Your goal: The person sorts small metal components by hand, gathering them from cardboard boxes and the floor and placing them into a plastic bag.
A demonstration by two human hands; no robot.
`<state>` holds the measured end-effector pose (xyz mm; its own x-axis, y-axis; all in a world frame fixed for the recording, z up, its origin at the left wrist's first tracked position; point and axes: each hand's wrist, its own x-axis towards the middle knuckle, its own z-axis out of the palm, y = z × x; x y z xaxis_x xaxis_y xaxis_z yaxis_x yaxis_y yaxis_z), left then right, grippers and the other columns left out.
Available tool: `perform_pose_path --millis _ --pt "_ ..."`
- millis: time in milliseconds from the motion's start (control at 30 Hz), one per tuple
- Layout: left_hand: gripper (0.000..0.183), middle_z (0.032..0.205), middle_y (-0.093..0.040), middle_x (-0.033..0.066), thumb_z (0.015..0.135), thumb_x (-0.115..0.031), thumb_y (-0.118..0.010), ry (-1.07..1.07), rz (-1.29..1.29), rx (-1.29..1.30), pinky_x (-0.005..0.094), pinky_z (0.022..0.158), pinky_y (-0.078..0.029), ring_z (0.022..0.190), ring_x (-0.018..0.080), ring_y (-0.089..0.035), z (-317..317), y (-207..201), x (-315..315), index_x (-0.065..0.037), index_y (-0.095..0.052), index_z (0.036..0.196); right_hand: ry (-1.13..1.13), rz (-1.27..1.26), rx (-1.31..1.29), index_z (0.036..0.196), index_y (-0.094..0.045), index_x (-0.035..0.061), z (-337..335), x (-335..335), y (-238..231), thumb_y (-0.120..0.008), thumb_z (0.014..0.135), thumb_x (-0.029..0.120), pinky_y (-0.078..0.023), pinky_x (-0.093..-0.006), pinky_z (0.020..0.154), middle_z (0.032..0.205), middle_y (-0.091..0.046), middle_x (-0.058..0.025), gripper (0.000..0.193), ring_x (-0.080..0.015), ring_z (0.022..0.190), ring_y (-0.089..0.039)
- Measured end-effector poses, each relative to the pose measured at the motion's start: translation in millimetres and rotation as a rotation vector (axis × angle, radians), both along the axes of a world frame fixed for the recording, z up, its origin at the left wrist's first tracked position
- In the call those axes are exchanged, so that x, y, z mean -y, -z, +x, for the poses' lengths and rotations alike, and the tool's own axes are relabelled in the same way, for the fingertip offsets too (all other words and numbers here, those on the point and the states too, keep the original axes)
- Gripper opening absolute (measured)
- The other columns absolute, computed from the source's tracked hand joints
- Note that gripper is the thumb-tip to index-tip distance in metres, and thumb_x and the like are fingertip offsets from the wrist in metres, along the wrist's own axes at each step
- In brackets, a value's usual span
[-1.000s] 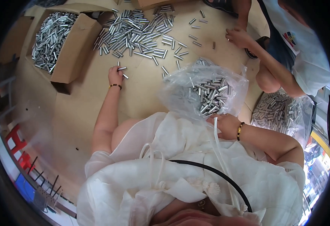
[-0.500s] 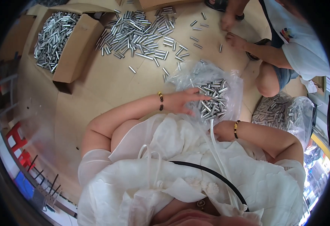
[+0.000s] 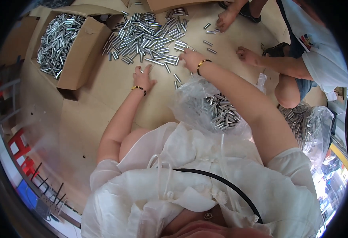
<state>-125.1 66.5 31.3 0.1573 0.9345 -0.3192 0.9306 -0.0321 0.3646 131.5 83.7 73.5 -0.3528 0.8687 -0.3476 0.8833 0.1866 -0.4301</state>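
Note:
Several short, shiny metal pins [image 3: 142,33] lie in a loose heap on the tan floor. My left hand [image 3: 143,81] is low over the floor in front of the heap, fingers apart around a lone pin [image 3: 141,71]. At the heap's right edge, my right hand [image 3: 193,61] reaches down with parted fingers at some pins; its fingertips partly hide them. Below my right forearm, a clear plastic bag [image 3: 189,99] holds many pins [image 3: 224,113], and its right side is covered by that arm.
A tilted cardboard box [image 3: 76,65] full of pins stands at the left. Another cardboard box [image 3: 170,4] is at the top edge. A co-worker's hands [image 3: 226,20] are near scattered pins at the upper right. A second bag of pins [image 3: 301,123] lies at the right.
Both my hands have left the plastic bag and moved forward, the left toward the lone pin, the right to the heap's edge. One of the co-worker's hands has moved up and left.

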Motion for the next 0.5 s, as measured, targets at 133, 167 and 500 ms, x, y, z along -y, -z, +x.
perform_pose_path --millis 133,167,500 --pt "0.088 0.133 -0.030 0.0249 0.063 -0.022 -0.082 0.144 -0.085 0.096 0.0424 0.099 -0.038 0.115 0.0406 -0.040 -13 23 14 -0.021 -0.035 0.137 0.008 -0.245 0.435 0.142 -0.023 0.0351 -24 23 21 -0.081 0.064 0.023 -0.048 -0.0442 0.091 0.152 -0.011 -0.0048 0.098 -0.0442 0.124 -0.038" --pt "0.088 0.133 -0.030 0.0249 0.063 -0.022 -0.082 0.147 -0.088 0.098 0.0424 0.099 -0.038 0.115 0.0406 -0.040 -3 23 17 -0.021 -0.035 0.137 0.011 -0.248 0.437 0.142 -0.023 0.0351 -25 30 19 -0.081 0.064 0.023 -0.048 -0.0442 0.091 0.152 -0.011 -0.0048 0.098 -0.0442 0.124 -0.038" --pt "0.078 0.131 -0.033 0.0265 0.075 -0.021 -0.069 0.599 -0.021 0.001 0.0390 0.092 -0.044 0.111 0.0384 -0.046 52 47 63 -0.010 -0.027 0.140 -0.086 -0.296 0.500 0.144 -0.006 0.0381 -32 41 47 -0.086 0.053 0.023 -0.053 -0.0409 0.083 0.152 0.002 -0.0119 0.122 -0.0419 0.111 -0.049"
